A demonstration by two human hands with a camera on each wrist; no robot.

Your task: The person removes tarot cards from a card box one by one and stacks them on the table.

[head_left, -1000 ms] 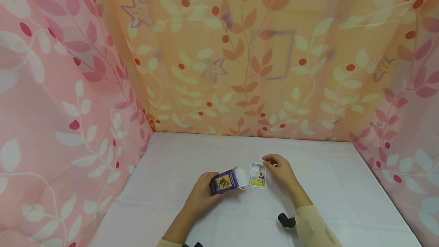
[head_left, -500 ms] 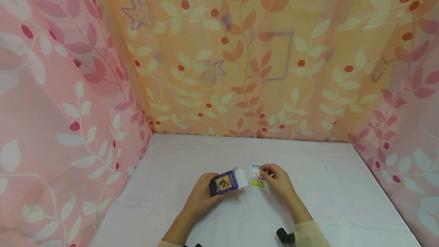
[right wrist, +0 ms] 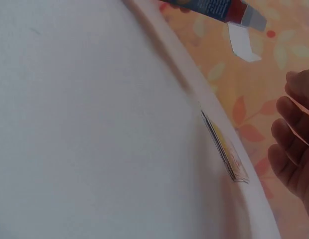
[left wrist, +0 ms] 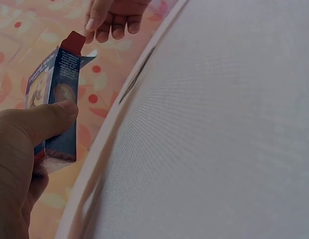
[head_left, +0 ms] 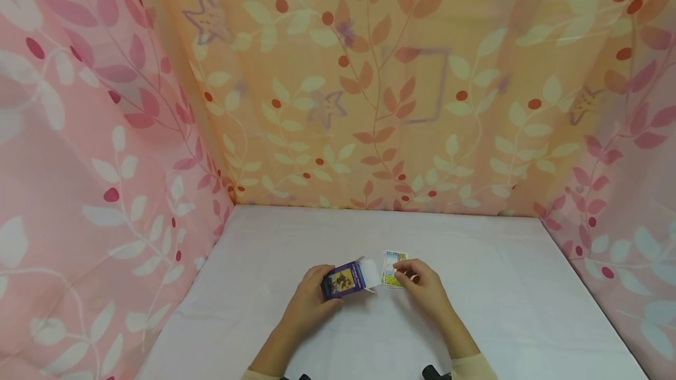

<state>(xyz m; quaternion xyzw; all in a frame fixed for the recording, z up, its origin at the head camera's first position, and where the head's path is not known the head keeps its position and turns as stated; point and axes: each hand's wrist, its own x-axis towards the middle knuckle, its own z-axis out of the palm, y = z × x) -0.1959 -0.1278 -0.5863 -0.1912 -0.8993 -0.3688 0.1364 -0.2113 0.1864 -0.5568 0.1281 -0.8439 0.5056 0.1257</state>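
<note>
My left hand (head_left: 308, 298) grips a small purple-blue card box (head_left: 344, 280), its thumb along one narrow side in the left wrist view. The box has a picture on its front, and its white end flap (head_left: 371, 273) stands open toward the right. Beside that flap, a short stack of picture cards (head_left: 389, 264) lies on the white cloth. Over the stack's right side hovers my right hand (head_left: 428, 289), fingers loosely bent. In the right wrist view, those fingers (right wrist: 284, 132) are apart from the cards (right wrist: 226, 149) and hold nothing. Part of the top card is hidden by this hand.
A white cloth covers the table (head_left: 296, 227). Patterned curtains (head_left: 338, 87) rise behind it and on both sides. Dark wrist-camera mounts (head_left: 434, 373) show near the bottom edge, by the sleeves (head_left: 472, 368).
My right hand has moved left and slightly nearer, from the cards' upper right corner to over their right side. The left hand and the card box have stayed nearly still.
</note>
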